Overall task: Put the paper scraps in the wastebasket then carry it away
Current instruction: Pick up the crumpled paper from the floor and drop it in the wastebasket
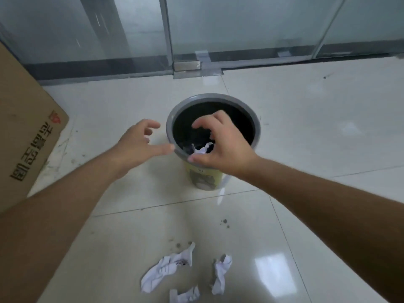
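Observation:
A round wastebasket with a grey rim (251, 110) and a black liner stands on the tiled floor. My right hand (223, 145) hovers over its opening with fingers spread. A crumpled white paper scrap (202, 148) shows just under the palm, inside the rim, and I cannot tell if it still touches the hand. My left hand (137, 143) is open beside the basket's left side, its thumb tip at the rim. Three crumpled paper scraps lie on the floor near me: a large one (168, 267), one to its right (220, 274), and a small one (185, 295) at the bottom edge.
A flat cardboard box (26, 132) with printed characters lies at the left. Frosted glass partitions with a metal frame (168, 40) run along the back, behind the basket. Glossy white floor tiles (317, 138) stretch to the right.

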`<state>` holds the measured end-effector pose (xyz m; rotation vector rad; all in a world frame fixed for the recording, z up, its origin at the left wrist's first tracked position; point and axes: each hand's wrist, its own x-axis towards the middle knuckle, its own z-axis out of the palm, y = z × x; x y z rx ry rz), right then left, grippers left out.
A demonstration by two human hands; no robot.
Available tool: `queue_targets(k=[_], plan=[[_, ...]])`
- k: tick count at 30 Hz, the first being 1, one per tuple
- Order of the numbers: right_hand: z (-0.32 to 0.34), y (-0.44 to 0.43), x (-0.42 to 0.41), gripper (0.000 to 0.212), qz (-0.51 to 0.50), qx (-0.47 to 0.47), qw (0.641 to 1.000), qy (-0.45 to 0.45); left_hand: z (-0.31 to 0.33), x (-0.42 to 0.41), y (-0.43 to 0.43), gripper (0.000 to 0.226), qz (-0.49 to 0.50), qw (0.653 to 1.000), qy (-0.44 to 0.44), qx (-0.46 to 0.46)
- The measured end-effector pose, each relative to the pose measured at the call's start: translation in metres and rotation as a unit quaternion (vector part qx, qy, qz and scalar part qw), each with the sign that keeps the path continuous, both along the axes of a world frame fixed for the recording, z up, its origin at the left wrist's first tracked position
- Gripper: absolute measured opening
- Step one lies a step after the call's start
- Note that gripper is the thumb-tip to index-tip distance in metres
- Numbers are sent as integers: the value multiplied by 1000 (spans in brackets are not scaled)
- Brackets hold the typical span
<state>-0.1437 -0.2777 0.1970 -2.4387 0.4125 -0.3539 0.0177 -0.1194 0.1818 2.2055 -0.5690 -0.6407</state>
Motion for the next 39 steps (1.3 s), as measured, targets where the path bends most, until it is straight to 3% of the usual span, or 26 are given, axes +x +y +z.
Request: queue_targets(k=[3, 6, 9, 13, 17, 21, 24, 26, 29, 32, 35, 39], plan=[[-34, 50, -15, 58, 162, -55, 984, 53, -50, -13, 61, 82, 37, 997, 43, 55], [-86, 81, -35, 61, 215, -51, 965, 143, -103, -46, 110, 99, -56, 973, 53, 219], [-142, 91, -70, 84, 105, 7, 955, 278, -146, -96, 141, 119, -169, 923, 57, 340], [-195, 100, -136, 122, -48, 66, 914, 398, -184, -156, 156, 140, -235, 903, 39, 358], [-217, 119, -173, 141, -74, 76, 890, 443, -200, -188, 149, 148, -264, 890, 12, 372], [-225, 147, -181, 145, -44, 71, 882, 464, -212, -203, 133, 148, -293, 885, -20, 363], [-231, 165, -182, 136, -48, 85, 887, 450, -219, -206, 121, 142, -303, 885, -18, 351], [-236, 173, -181, 115, -48, 96, 898, 427, -224, -206, 115, 130, -307, 888, 5, 343], [-243, 178, -179, 66, -50, 105, 914, 389, -232, -212, 113, 81, -303, 898, 12, 319], [-247, 178, -169, 34, -73, 128, 915, 376, -243, -218, 117, 39, -302, 909, 9, 286], [-246, 173, -152, 26, -111, 159, 917, 348, -254, -215, 120, 36, -293, 918, 30, 266], [-231, 158, -117, 26, -121, 184, 937, 270, -252, -189, 105, 22, -282, 925, -22, 255]])
